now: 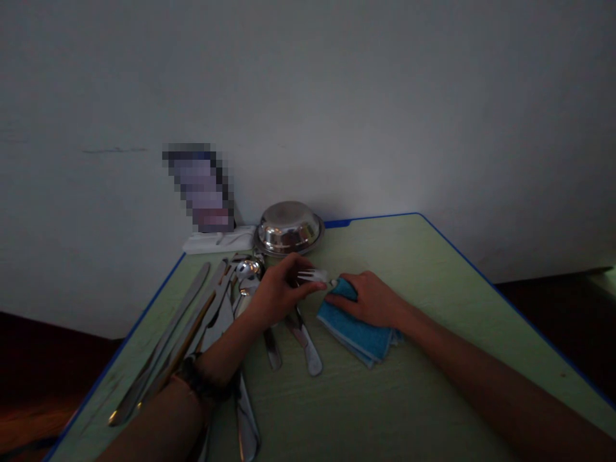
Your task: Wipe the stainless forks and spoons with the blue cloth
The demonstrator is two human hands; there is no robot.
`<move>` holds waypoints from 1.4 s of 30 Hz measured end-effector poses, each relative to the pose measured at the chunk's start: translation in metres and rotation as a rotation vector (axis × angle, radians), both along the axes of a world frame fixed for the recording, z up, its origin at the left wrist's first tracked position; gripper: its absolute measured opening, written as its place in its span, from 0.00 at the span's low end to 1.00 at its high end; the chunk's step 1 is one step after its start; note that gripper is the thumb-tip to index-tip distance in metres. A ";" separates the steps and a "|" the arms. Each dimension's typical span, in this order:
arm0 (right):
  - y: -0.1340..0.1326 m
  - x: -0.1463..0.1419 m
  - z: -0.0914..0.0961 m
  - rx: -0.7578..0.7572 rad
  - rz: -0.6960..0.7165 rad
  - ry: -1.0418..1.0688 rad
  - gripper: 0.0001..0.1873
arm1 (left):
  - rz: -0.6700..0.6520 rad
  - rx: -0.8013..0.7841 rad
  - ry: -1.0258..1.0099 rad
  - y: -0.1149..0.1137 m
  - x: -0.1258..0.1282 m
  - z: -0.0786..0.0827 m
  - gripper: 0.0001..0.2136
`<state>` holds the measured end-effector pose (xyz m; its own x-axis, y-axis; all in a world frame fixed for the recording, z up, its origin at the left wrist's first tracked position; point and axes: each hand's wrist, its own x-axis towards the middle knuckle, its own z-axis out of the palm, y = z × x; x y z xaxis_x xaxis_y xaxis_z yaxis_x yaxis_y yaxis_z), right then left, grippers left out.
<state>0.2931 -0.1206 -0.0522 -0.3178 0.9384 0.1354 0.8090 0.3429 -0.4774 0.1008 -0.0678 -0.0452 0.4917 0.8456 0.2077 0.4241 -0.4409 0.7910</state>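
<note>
Held up over the table, a fork [312, 276] has its tines beside the thumb and fingers of my left hand [276, 292], which is closed on it. Its other end points right, toward the folded blue cloth [359, 327]. My right hand [370, 300] is closed around the top of that cloth, and the rest hangs below the fingers. How far the fork reaches into the cloth is hidden. Beneath my left hand, metal handles [312, 359] lie on the table. Shiny spoons [249, 268] and long knives [187, 305] lie left of it, partly covered by my forearm.
An upturned metal bowl [289, 228] stands at the back of the green table [433, 378], near the wall. Left of it is a white base [219, 239] with a pixelated upright panel [205, 189]. Blue edging [457, 250] borders the tabletop.
</note>
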 end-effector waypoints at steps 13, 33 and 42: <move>-0.001 -0.002 0.000 0.008 0.001 -0.067 0.25 | 0.054 0.099 0.079 -0.001 0.001 0.004 0.13; 0.001 0.005 0.001 -0.054 0.067 0.100 0.21 | 0.001 0.108 0.139 -0.002 0.002 0.003 0.19; 0.005 0.014 0.002 -0.145 0.173 0.098 0.18 | -0.075 0.171 0.166 -0.001 0.001 0.001 0.18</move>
<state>0.3071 -0.1154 -0.0503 -0.4675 0.8831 0.0411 0.6919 0.3944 -0.6047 0.1018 -0.0690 -0.0441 0.5911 0.7650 0.2557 0.5034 -0.5976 0.6241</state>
